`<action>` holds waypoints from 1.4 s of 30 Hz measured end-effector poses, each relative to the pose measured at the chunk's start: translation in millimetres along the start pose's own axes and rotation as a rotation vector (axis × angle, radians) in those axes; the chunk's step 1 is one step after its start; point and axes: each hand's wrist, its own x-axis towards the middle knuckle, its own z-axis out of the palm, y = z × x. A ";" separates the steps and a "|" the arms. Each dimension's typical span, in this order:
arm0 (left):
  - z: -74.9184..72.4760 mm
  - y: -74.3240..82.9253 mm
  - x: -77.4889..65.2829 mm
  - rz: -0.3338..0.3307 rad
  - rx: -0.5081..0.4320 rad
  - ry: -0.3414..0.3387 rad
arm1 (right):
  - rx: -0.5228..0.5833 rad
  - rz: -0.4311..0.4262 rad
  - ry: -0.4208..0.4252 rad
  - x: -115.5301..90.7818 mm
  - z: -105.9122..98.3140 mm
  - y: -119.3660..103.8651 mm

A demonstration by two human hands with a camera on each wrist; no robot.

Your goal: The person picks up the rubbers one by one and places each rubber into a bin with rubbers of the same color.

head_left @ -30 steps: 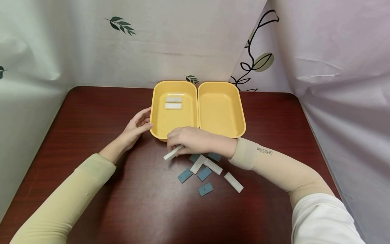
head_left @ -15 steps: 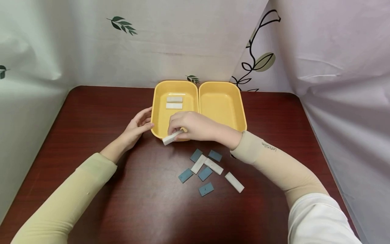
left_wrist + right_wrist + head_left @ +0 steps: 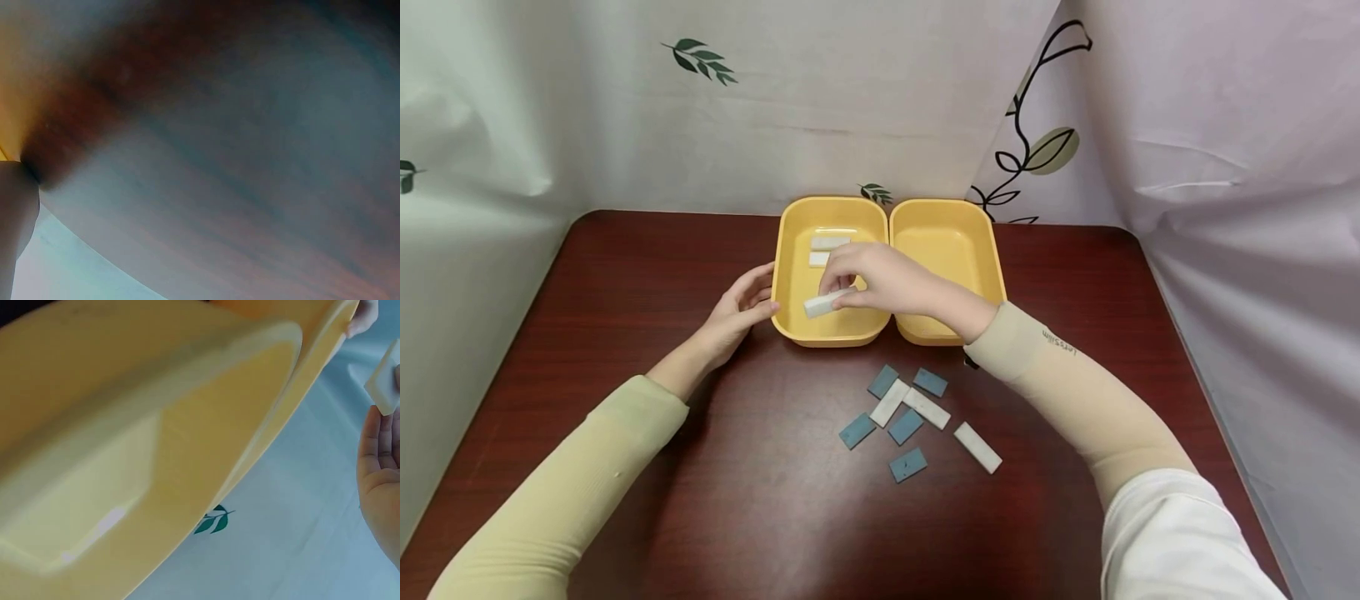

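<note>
Yellow and round-cornered, the left tray (image 3: 831, 340) stands on the dark red-brown bench (image 3: 737, 517), and a matching right tray (image 3: 943, 242) sits just beside it. Thumb and fingers of the right hand (image 3: 883, 279) pinch a white block (image 3: 820, 307) over the near part of the left tray; the block is slightly tilted, with one end jutting out from the grip. On the floor of the left tray, toward its far end, two more blocks lie parallel: an upper white block (image 3: 830, 243) and a lower white block (image 3: 817, 259), which the right hand partly covers. Against the outer left side of the left tray rests the left hand (image 3: 736, 310), its fingers loosely extended along the wall and its thumb at the rim, gripping nothing. In front of the left tray and to its right, three loose white blocks (image 3: 977, 447) and five blue tiles (image 3: 908, 465) are scattered flat, two of the white ones meeting end to end. Behind the left tray hangs pale cloth (image 3: 805, 108) printed with leaves. The left wrist view is mostly blur.
</note>
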 end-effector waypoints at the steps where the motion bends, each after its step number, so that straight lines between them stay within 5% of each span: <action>1: -0.2 0.0 0.0 0.001 -0.002 -0.001 | -0.005 0.005 0.003 1.3 -1.1 1.3; 42: -0.1 -1.5 -0.4 0.009 -0.003 -0.003 | -0.036 0.161 0.048 34.1 -17.9 46.0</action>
